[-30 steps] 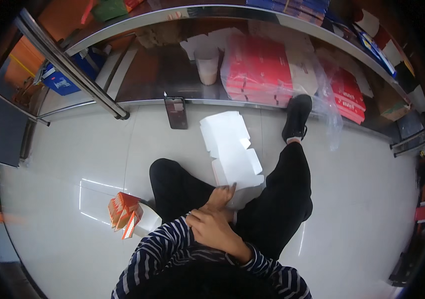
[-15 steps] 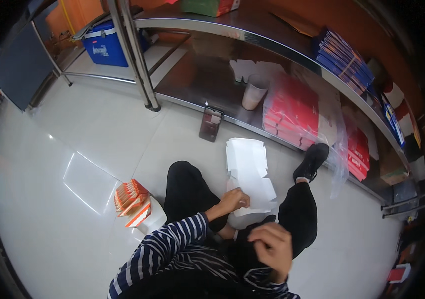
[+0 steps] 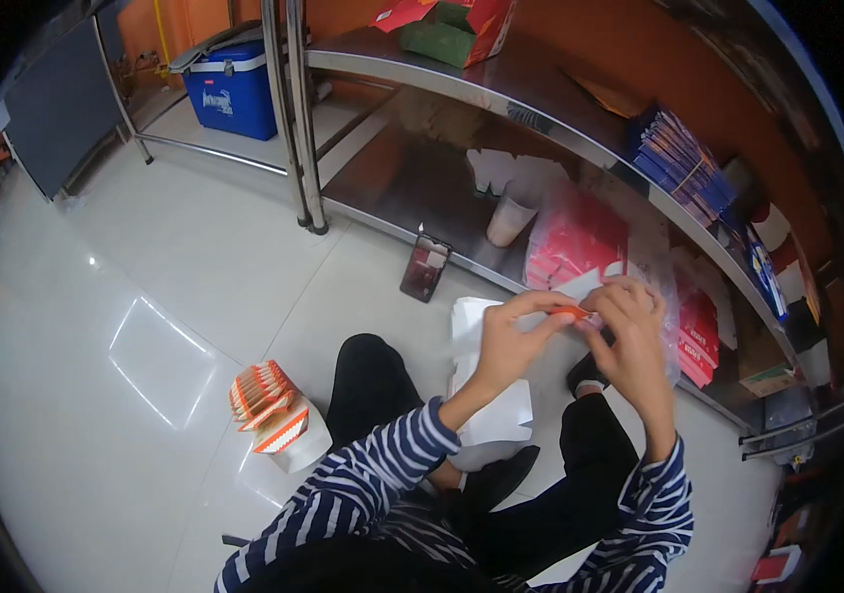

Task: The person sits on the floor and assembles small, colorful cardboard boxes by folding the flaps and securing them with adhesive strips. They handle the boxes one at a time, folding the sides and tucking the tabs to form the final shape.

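Note:
My left hand (image 3: 514, 334) and my right hand (image 3: 631, 321) meet in front of the lower shelf. Between their fingertips is a small orange-and-white folded card piece (image 3: 570, 311), with a white flap rising behind it; my fingers hide much of its shape. Both hands are closed on it. Flat white cardboard blanks (image 3: 501, 415) lie on the floor between my legs, partly behind my left hand. To the left of my knee, several folded orange-and-white card pieces (image 3: 266, 390) stand packed together on a white rounded container (image 3: 308, 445).
A phone (image 3: 426, 267) leans near the steel shelf's edge (image 3: 392, 219). On that shelf are a plastic cup (image 3: 512, 219) and red flat cartons (image 3: 580, 237) in clear plastic. Blue bundled packs (image 3: 679, 163) lie above. A blue cooler box (image 3: 232, 99) stands far left.
Both hands have moved up and forward, away from my lap and the white blanks, and come together. The orange-and-white card piece now shows between them. The view has shifted slightly.

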Available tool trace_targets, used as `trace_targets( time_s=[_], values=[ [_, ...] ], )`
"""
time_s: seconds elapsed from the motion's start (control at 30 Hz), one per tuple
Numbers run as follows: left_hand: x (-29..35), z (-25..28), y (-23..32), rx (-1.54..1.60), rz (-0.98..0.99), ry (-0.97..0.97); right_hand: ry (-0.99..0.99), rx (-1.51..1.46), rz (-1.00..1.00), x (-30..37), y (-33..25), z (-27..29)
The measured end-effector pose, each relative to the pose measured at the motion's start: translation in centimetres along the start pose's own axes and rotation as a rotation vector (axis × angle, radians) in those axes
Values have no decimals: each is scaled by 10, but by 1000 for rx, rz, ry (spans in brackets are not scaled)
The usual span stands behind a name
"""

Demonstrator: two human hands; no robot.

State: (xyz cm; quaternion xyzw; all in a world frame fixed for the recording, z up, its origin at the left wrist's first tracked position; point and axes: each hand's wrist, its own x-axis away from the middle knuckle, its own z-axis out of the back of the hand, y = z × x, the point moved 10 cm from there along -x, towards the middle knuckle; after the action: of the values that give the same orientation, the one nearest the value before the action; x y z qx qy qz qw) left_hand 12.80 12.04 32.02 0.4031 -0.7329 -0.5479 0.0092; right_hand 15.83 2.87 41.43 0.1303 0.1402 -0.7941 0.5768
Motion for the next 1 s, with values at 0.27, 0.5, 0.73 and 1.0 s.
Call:
trace_targets(
  time_s=[0.27, 0.5, 0.73, 1.0],
  values=[
    [13, 25, 25, -301, -125, 157, 106, -503, -200, 4, 23, -1],
    [29, 25, -6, -49, 74, 238, 231, -510, -258, 13, 41, -4],
    [41, 14, 5, -204, -63, 247, 7, -448, -381, 15, 51, -16],
    [35, -7, 10, -348, -40, -44, -193, -419, -305, 26, 51, -34]
  ],
)
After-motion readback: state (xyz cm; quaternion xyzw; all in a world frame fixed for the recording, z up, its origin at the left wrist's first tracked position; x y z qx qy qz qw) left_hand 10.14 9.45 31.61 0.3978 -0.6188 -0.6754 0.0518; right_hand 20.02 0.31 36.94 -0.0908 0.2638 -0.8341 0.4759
